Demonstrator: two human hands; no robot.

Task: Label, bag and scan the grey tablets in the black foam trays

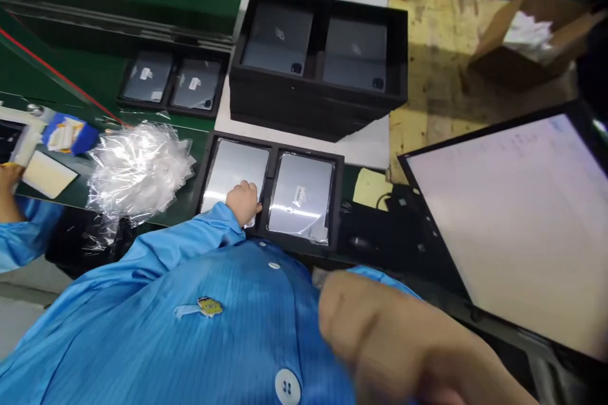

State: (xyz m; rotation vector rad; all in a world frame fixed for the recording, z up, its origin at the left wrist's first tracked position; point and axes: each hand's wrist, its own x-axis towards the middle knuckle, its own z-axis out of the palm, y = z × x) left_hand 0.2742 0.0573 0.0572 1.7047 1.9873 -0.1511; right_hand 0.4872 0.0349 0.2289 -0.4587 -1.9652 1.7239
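My left hand (244, 202) rests with curled fingers on the lower right part of a silver tablet (238, 168) in the left slot of a black foam tray (338, 202). Whatever its fingers may grip is hidden. In the right slot lies another film-wrapped silver tablet (304, 186), with a small white label. My right hand (380, 335) is raised close to the camera in front of my blue coat, smeared by motion. A small greyish patch shows at its fingertips, too blurred to name.
Behind the tray stands a tall stack of black foam trays (313, 101) with dark tablets. Clear plastic bags (140, 168) are heaped at left, near a co-worker's hand (8, 183). A monitor (513, 221) and a cardboard box (522, 57) are at right.
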